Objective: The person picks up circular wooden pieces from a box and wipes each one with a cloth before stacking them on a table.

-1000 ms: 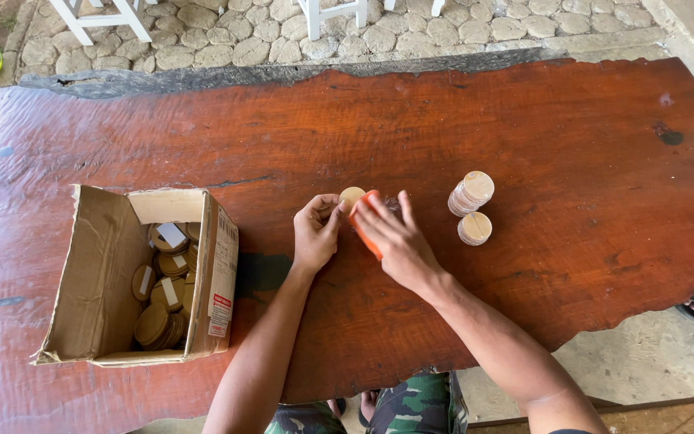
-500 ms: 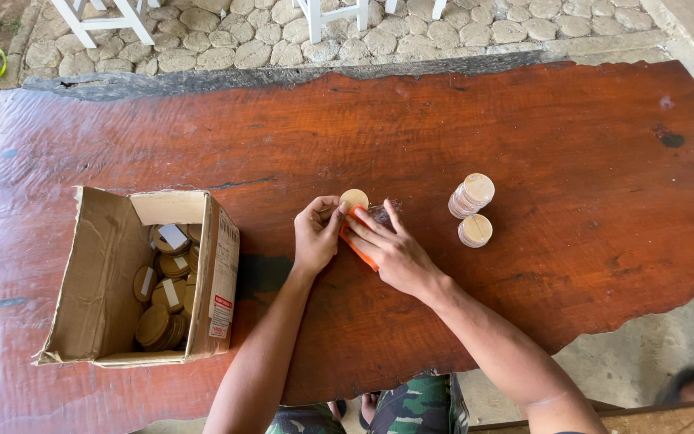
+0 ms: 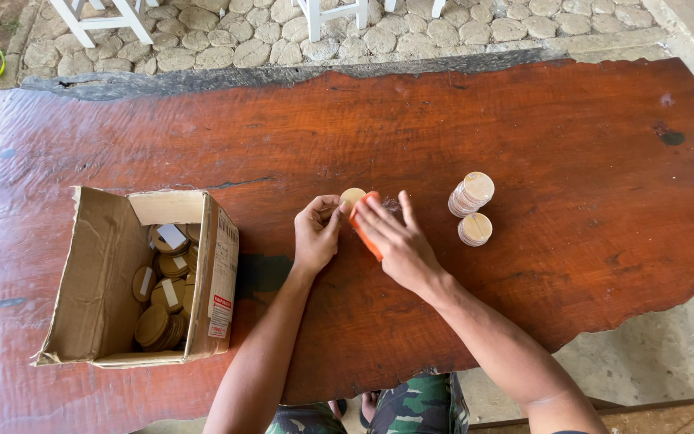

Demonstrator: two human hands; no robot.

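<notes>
My left hand [image 3: 316, 234] grips a small round wooden disc [image 3: 352, 196] at the middle of a red-brown wooden table [image 3: 524, 120]. My right hand [image 3: 391, 237] lies over an orange block-shaped tool [image 3: 365, 227] and presses it against the disc's edge. Most of the orange tool is hidden under my fingers. Two short stacks of similar discs stand just right of my hands: one leaning stack [image 3: 471, 194] and one upright stack [image 3: 475, 229].
An open cardboard box [image 3: 106, 265] at the left holds several more wooden discs, some with white tags. White chair legs [image 3: 102, 18] stand on the cobbled ground beyond the table's far edge. The table's near edge is irregular, with concrete floor below at right.
My right hand has shifted slightly down and left along the disc with the orange tool. My left hand and the stacks have stayed in place.
</notes>
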